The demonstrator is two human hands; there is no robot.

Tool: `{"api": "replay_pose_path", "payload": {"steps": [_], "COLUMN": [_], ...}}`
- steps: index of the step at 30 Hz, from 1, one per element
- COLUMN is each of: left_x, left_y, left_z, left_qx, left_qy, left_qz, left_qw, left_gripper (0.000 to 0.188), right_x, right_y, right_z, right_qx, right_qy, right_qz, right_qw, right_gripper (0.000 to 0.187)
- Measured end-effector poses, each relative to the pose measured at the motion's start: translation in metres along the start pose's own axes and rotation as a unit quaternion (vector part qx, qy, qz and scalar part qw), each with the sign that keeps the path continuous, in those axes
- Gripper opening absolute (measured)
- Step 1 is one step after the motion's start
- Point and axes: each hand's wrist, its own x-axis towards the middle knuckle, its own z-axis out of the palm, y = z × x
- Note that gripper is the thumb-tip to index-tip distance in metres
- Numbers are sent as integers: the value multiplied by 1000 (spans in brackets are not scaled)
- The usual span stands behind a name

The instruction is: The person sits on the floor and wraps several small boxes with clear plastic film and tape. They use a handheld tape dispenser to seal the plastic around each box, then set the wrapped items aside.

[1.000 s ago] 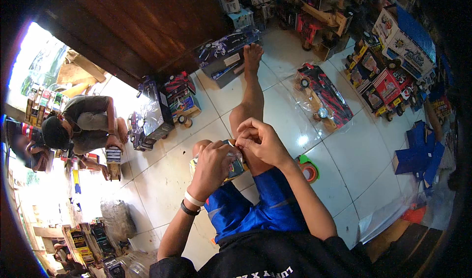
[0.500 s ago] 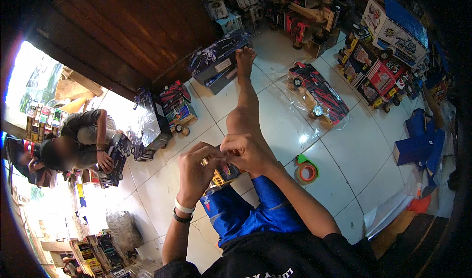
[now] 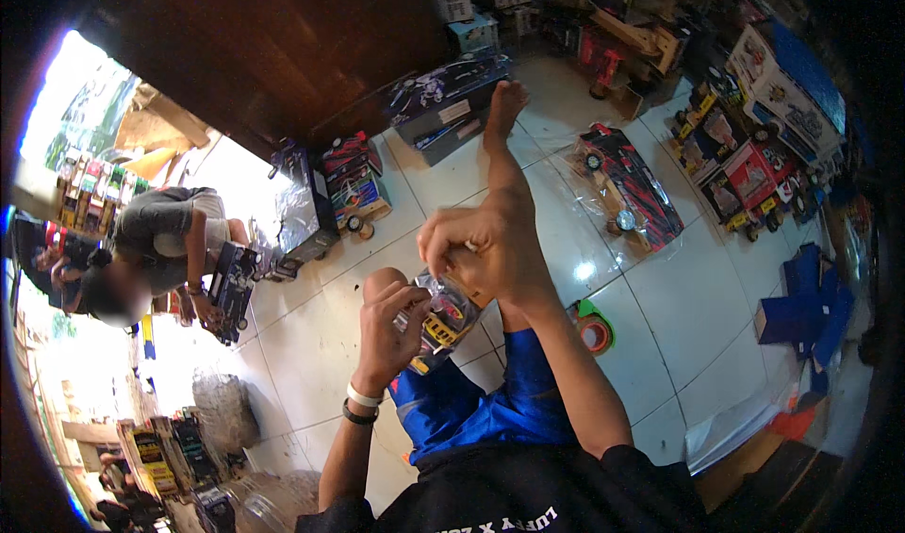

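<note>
above the lap, over blue shorts point(image 3: 490, 406): left hand point(image 3: 388, 326) closed around a small packaged toy car point(image 3: 443, 316), yellow and red under clear wrap. right hand point(image 3: 481, 250) just above it, fingers curled, pinching something small and pale; cannot tell what. to the right on the tiled floor point(image 3: 679, 288), a tape roll point(image 3: 594, 330); farther off, a wrapped red toy truck point(image 3: 627, 189).

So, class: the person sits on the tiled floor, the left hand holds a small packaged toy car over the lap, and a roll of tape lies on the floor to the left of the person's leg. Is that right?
One detail is wrong. The roll of tape lies to the right of the leg, not the left. The head view shows this. The rest stands: the person sits on the tiled floor and the left hand holds the small packaged toy car over the lap.
</note>
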Motion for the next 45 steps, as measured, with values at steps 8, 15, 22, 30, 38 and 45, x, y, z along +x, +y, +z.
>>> {"api": "replay_pose_path", "payload": {"steps": [8, 15, 22, 30, 38, 45], "left_x": [-1, -19, -77, -95, -98, -104], "left_y": [-29, -83, -28, 16, 16, 16], "left_z": [0, 8, 22, 43, 49, 33], "left_qx": [-71, -148, -248, -85, -102, -76], "left_qy": [118, 20, 64, 157, 214, 205], "left_qz": [-60, -76, -165, -48, -64, -23], "left_qw": [989, 986, 952, 983, 970, 976], "left_gripper": [12, 35, 49, 29, 20, 15], "right_x": [-22, -23, -37, -90, -111, -114], "right_y": [10, 41, 20, -17, -21, -25], "right_z": [27, 40, 39, 52, 59, 55], "right_qx": [-226, -165, -78, -166, -228, -208], "right_qy": [19, 29, -66, -73, 28, 11], "right_qz": [10, 32, 29, 65, 143, 99], "right_qw": [974, 985, 994, 981, 963, 973], "right_gripper": [39, 10, 16, 21, 24, 17]}}
